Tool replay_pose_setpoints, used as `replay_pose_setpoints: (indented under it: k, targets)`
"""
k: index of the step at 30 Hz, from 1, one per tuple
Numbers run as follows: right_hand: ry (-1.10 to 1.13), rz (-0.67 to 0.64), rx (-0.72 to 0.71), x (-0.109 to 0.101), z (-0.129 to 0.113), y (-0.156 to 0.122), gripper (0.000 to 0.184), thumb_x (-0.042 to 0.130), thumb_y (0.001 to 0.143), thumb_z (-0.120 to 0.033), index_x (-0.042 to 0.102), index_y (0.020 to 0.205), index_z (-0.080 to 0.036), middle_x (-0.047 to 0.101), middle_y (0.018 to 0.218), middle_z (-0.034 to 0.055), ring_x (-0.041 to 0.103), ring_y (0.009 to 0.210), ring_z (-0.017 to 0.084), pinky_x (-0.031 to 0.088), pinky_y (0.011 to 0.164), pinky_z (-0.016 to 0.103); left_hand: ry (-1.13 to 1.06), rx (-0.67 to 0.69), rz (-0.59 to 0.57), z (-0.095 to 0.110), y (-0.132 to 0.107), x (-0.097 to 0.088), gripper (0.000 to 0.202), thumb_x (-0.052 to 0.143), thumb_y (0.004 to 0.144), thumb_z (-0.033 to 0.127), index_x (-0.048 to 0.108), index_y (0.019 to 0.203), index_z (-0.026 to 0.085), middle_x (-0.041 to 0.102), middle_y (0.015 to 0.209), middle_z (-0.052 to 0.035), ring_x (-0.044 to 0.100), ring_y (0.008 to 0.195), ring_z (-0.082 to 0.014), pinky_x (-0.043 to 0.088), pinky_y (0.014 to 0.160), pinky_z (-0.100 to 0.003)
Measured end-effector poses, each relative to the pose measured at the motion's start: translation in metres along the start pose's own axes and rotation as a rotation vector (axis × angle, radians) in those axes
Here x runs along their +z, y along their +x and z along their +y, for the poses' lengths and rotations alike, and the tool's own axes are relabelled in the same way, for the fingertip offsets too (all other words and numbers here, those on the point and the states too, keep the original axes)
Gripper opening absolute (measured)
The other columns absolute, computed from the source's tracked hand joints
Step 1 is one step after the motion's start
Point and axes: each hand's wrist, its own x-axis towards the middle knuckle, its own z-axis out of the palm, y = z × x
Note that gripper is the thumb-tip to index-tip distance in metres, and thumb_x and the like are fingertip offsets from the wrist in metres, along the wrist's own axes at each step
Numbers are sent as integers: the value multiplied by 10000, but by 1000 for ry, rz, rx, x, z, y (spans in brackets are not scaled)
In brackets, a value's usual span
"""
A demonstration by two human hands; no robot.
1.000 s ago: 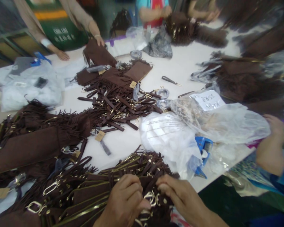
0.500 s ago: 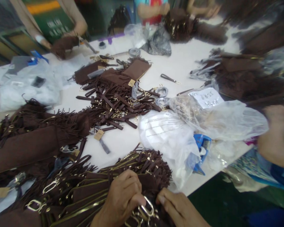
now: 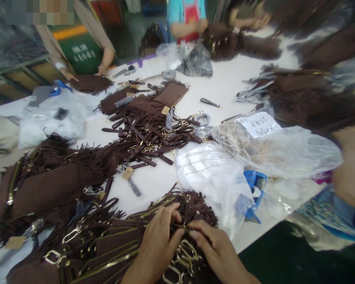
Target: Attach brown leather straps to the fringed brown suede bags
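Both my hands work on a pile of brown fringed bags (image 3: 115,240) at the near edge of the white table (image 3: 230,85). My left hand (image 3: 156,244) lies on the top bag, fingers curled and pinching at its fringe and brass zipper edge. My right hand (image 3: 217,248) sits just right of it, fingers bent over a cluster of gold metal clasps (image 3: 183,256) on the bag. The fingertips of the two hands almost touch.
A heap of brown straps with gold clips (image 3: 154,134) lies mid-table, a second stack of fringed bags (image 3: 47,185) at left. Clear plastic bags (image 3: 254,154) and a blue tool (image 3: 254,185) sit at right. Other people work along the far edge and at right (image 3: 349,169).
My hands shifted forward on the pile and came together over the clasps. The person at far left set a brown bag down on the table. The view tilted slightly.
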Motion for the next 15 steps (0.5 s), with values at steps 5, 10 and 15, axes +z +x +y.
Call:
replay_pose_setpoints:
  k: [5,10,15]
  targets:
    - [23,-27,-55,0,6,-1,207,475,983,-373,650,1048,-282,711,972,-31,662,898,143,468,793,235,41,-107,-158,8,5,-5,294,665,818,202,589,1102,197,621,1099,-80,539,1070,-298,416,941,-481]
    - [-27,-104,-94,-9,8,4,174,482,981,-329,627,1050,-260,696,961,-28,650,884,135,459,782,235,107,-194,-209,11,10,-6,169,695,813,248,620,943,171,631,962,-71,545,965,-301,397,857,-455]
    - [-128,-204,-58,-24,6,10,73,511,960,-236,583,951,-238,641,876,-39,607,823,131,421,728,246,8,-80,-207,4,9,-8,60,672,862,238,654,919,243,638,916,2,557,924,-240,363,836,-382]
